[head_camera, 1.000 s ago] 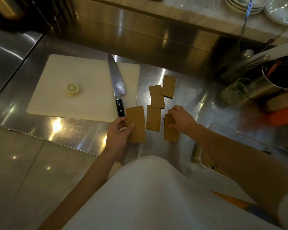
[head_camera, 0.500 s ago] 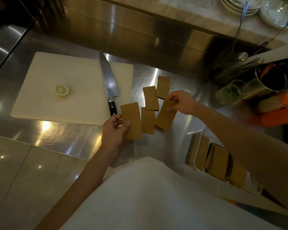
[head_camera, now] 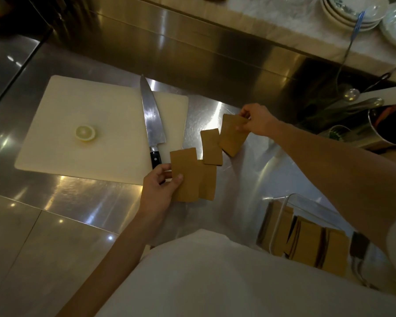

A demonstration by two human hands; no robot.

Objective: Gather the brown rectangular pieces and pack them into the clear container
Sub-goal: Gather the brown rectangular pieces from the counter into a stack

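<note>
Flat brown rectangular pieces lie on the steel counter. My left hand [head_camera: 158,188] pinches one brown piece [head_camera: 185,175] by its left edge, just off the cutting board's corner. A second piece [head_camera: 208,184] lies partly under it, and a third piece [head_camera: 212,147] lies just beyond. My right hand [head_camera: 256,120] grips stacked brown pieces [head_camera: 233,135] by their far corner, tilted off the counter. The clear container [head_camera: 281,211] sits at the lower right with several brown pieces [head_camera: 309,241] standing in it, partly hidden by my right forearm.
A white cutting board [head_camera: 62,115] on the left carries a lemon slice [head_camera: 85,132] and a large knife [head_camera: 151,121], handle toward my left hand. A metal pot [head_camera: 389,126], ladle and glass stand at the right. Plates [head_camera: 352,10] are stacked on the back ledge.
My right hand lifted a piece from the near row and carried it back to the far piece, now holding them together. My left hand kept its piece. The container has come into view.
</note>
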